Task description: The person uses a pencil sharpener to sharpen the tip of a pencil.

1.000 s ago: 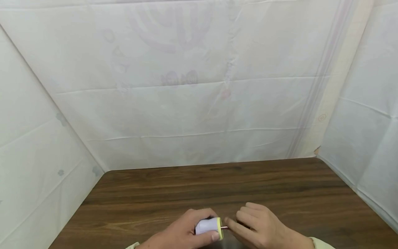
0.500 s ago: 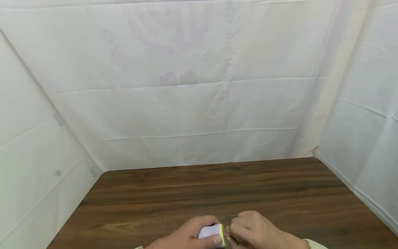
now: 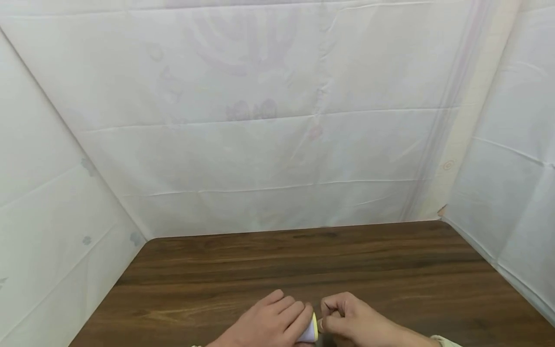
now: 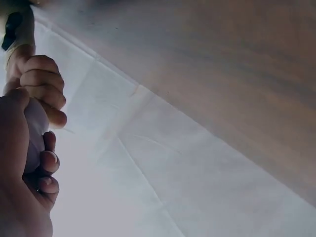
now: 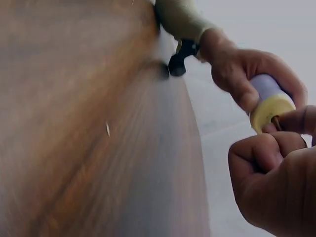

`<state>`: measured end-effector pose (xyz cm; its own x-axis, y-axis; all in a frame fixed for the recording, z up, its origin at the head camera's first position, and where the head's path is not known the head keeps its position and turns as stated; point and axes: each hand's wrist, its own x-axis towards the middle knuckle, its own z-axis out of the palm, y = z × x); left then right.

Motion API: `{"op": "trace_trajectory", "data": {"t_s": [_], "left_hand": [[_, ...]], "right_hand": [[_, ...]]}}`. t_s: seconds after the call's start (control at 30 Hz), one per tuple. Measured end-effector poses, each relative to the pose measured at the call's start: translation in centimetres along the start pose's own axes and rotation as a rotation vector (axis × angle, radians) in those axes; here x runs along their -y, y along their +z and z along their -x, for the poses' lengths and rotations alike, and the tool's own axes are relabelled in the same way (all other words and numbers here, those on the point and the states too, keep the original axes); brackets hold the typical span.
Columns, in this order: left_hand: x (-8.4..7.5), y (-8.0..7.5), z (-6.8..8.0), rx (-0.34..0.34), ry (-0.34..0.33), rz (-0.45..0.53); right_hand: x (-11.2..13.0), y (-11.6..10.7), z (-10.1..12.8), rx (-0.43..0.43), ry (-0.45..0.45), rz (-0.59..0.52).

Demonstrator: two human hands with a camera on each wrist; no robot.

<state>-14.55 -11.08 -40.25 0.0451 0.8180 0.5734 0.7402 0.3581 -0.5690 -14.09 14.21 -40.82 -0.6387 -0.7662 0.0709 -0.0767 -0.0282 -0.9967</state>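
The left hand point(image 3: 270, 323) gripped a small lilac cylinder point(image 5: 265, 88) with a yellow end point(image 5: 270, 110), low over the worktop point(image 3: 303, 265). Just beside it, the right hand point(image 3: 353, 322) pinched a thin pin point(image 5: 276, 122) at that yellow end.

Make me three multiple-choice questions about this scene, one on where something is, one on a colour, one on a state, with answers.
1. Where are the hands over the table?
A. near edge
B. far edge
C. left corner

2. What colour is the end cap of the small cylinder?
A. red
B. yellow
C. black

3. What is the right hand doing?
A. lying flat
B. pinching at the cylinder's capped end
C. pointing at the wall

Answers: 1 A, both hands sit at the bottom of the head view. 2 B, the right wrist view shows it yellow. 3 B, its fingertips meet at the cap while the left hand grips the body.
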Motion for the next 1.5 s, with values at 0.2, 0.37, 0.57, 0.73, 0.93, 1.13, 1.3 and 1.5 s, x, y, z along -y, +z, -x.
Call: {"op": "trace_trajectory", "data": {"t_s": [0.2,0.37,0.57,0.73,0.93,1.13,1.3,1.5], "left_hand": [[0.4,-0.3,0.1,0.030,-0.155,0.245],[0.2,-1.0,-0.1,0.085,-0.336,0.491],[0.3,-1.5,0.0,0.260,-0.705,1.337],[0.1,-1.4,-0.1,0.279,-0.851,1.962],[-0.3,-1.2,0.0,0.333,-0.852,2.206],[-0.4,-0.7,0.5,0.310,-0.830,2.109],[0.0,-1.1,0.4,0.364,-0.785,1.681],[0.0,-1.8,0.5,0.283,-0.409,0.784]], "right_hand": [[-0.3,-0.3,-0.3,-0.105,-0.371,0.414],[-0.2,-0.7,-1.0,-0.230,-0.848,0.887],[2.0,-0.9,-2.3,-0.363,-1.447,1.346],[1.8,-1.0,-2.1,-0.242,-1.450,1.368],[1.1,-0.8,-2.0,-0.152,-1.430,1.351],[0.3,-0.1,-1.8,-0.153,-1.291,1.264],[-0.6,0.2,-1.1,-0.153,-1.060,1.095],[-0.5,0.8,-0.3,-0.112,-0.594,0.601]]}}
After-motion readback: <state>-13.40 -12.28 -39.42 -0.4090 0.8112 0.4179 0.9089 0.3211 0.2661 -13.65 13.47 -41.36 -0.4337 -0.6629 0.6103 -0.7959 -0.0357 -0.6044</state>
